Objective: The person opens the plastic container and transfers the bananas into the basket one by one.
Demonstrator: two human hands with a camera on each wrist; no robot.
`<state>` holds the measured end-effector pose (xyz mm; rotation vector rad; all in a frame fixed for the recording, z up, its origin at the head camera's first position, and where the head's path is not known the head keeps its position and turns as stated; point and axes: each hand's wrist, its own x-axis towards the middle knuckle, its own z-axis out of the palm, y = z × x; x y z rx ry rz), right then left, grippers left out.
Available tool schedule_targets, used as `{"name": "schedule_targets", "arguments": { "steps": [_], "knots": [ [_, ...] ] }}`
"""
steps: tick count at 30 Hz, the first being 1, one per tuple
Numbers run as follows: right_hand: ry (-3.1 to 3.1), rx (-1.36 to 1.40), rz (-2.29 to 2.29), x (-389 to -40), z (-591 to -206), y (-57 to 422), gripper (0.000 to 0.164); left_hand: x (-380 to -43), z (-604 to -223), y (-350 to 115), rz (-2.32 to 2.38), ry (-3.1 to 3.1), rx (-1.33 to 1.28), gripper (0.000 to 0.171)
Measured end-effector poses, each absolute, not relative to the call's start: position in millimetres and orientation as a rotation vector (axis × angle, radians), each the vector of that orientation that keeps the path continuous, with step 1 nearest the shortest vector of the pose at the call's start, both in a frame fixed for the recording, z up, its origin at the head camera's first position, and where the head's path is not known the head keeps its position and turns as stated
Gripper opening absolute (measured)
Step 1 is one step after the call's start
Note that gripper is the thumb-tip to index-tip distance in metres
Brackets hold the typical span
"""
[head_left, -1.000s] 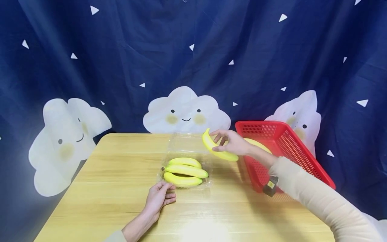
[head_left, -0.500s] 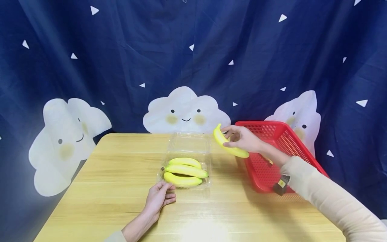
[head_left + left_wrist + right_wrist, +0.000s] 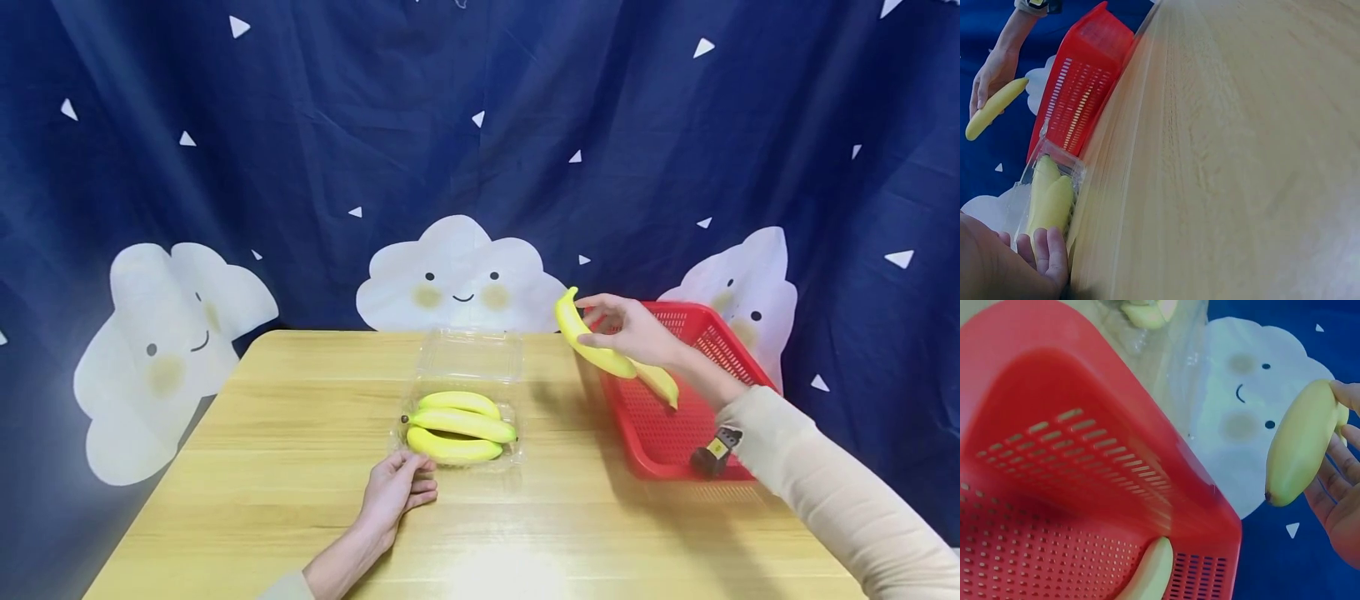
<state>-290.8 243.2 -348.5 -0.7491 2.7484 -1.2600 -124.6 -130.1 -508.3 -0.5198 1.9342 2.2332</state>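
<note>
My right hand pinches a yellow banana between thumb and fingers, holding it tilted above the left rim of the red basket. In the right wrist view this banana hangs beside the basket wall. Another banana lies inside the basket, partly hidden by the held one. At the table's middle, a clear plastic clamshell box stands with its lid folded back; three bananas lie side by side in it. My left hand holds the box's front left edge with thumb and finger.
The light wooden table extends around the box on every side. A dark blue curtain with printed clouds hangs right behind it. A small black camera is strapped at my right wrist.
My right hand has moved to the right and slightly upward with the banana, from beside the clamshell lid to the basket's rim. The left hand and the box have stayed put.
</note>
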Motion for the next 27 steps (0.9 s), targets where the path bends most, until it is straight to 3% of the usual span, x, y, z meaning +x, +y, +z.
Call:
{"name": "schedule_targets", "arguments": {
  "steps": [27],
  "knots": [
    [2.883,-0.631,-1.167,-300,-354,293,0.056,-124,-507,-130,2.243,1.928,-0.509,0.014]
  ]
}}
